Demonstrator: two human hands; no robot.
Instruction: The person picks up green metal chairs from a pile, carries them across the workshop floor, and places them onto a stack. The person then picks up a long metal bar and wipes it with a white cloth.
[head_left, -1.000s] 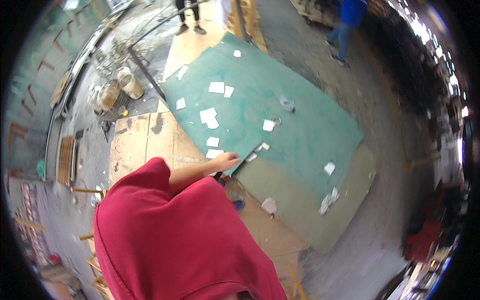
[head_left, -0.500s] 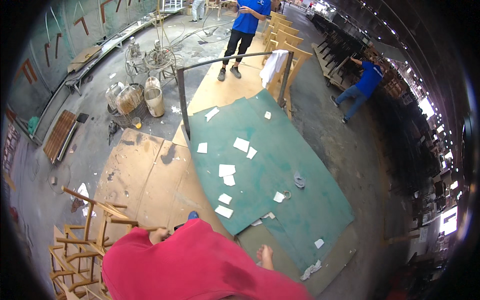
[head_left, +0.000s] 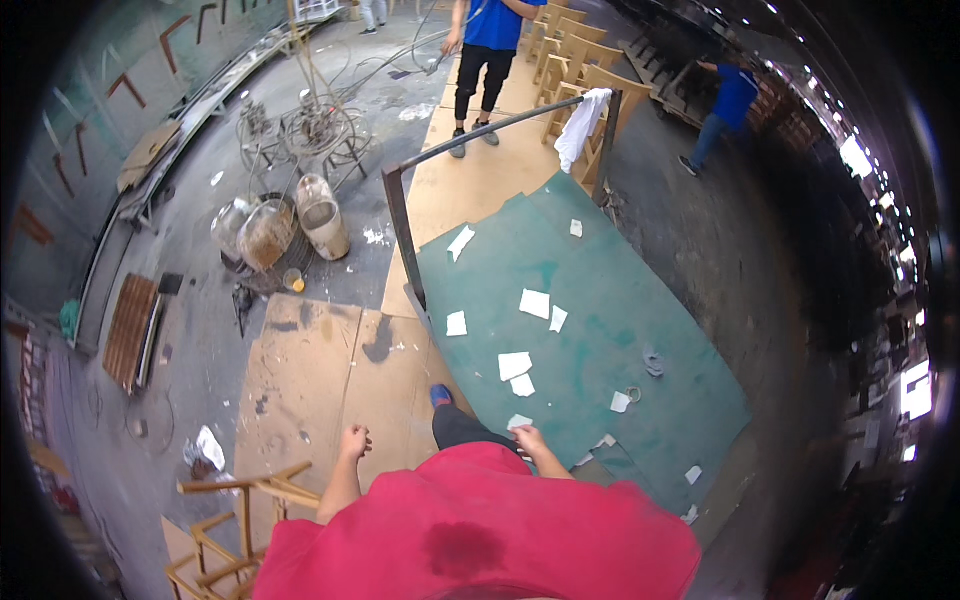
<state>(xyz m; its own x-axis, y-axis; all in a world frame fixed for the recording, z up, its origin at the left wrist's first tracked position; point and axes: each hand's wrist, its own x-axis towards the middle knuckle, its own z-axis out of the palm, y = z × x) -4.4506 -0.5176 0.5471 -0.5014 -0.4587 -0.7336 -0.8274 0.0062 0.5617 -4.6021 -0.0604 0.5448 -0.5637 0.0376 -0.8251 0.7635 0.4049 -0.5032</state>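
My left hand [head_left: 356,441] hangs low over the brown cardboard, beside the wooden chair frames [head_left: 245,500]. Its fingers are loosely bent and slightly apart, with nothing visible in them. In front of my body, my right hand [head_left: 528,440] is at the near edge of the green-topped table [head_left: 600,290]. Its fingers curl loosely beside a white paper piece [head_left: 519,423]; whether they touch it cannot be made out. Several more paper scraps [head_left: 535,303] lie on the green sheet, along with a grey crumpled rag [head_left: 653,364] and a tape-like ring [head_left: 633,394].
A dark metal bar frame [head_left: 480,135] with a white cloth [head_left: 582,130] rises at the table's far end. Behind it stands a person in blue [head_left: 490,60], near wooden chairs [head_left: 580,60]. Buckets [head_left: 322,225] and hoses are at left. Another person [head_left: 730,100] works at far right.
My left hand has come away from the chair frames and moved forward. My right hand has shifted toward the paper scraps. My view has turned, and the person in blue has lowered an arm.
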